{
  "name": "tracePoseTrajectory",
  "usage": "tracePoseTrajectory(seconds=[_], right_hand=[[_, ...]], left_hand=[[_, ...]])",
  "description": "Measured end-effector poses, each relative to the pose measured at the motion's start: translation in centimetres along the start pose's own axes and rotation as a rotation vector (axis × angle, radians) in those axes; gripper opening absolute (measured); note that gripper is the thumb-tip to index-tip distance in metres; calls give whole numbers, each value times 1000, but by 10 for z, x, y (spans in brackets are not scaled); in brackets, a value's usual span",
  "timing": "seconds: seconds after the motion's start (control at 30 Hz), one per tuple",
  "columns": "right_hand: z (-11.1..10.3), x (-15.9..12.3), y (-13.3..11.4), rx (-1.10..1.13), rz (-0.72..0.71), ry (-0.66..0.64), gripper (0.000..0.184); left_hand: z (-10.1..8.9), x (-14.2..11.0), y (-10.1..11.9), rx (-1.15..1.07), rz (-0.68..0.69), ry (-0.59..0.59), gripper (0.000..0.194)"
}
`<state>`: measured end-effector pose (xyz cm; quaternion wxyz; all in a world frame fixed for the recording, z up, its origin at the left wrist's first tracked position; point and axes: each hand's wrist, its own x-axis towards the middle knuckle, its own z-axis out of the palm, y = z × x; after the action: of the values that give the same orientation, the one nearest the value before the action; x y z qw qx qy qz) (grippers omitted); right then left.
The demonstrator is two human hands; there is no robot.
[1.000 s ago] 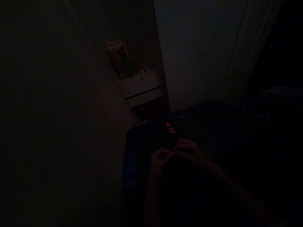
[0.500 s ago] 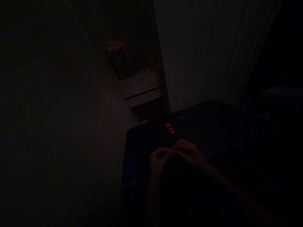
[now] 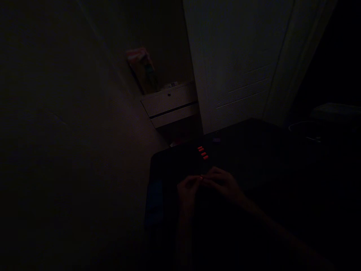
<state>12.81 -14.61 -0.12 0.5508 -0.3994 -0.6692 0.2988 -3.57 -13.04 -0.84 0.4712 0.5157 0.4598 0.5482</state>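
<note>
Left hand and right hand pinch 1 small piece between narrowed fingertips (details too dark to tell) — best gripped lightly and level. On the table, 4 red pieces lie at 12 o'clock from it.

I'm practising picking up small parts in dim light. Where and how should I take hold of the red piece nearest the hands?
Probably by its two short ends, fingertips coming down from above. The red piece looks like a short bar lying flat, and the next red bar sits close along its far long side, leaving little finger room there.
</note>
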Motion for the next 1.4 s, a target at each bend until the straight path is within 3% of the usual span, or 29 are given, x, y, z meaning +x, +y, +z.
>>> tracePoseTrajectory(seconds=[0.23,0.93,1.2,1.4], right_hand=[[3,1,3,-16,-21,125,21],[8,-4,5,-182,-180,134,18],[14,-8,8,-255,-231,132,17],[18,-10,11,-215,-170,162,17]], left_hand=[[1,0,-1,-35,17,-2,18],[1,-3,2,43,103,25,13],[2,-5,5,-4,58,32,13],[4,-3,0,-17,15,48,19]])
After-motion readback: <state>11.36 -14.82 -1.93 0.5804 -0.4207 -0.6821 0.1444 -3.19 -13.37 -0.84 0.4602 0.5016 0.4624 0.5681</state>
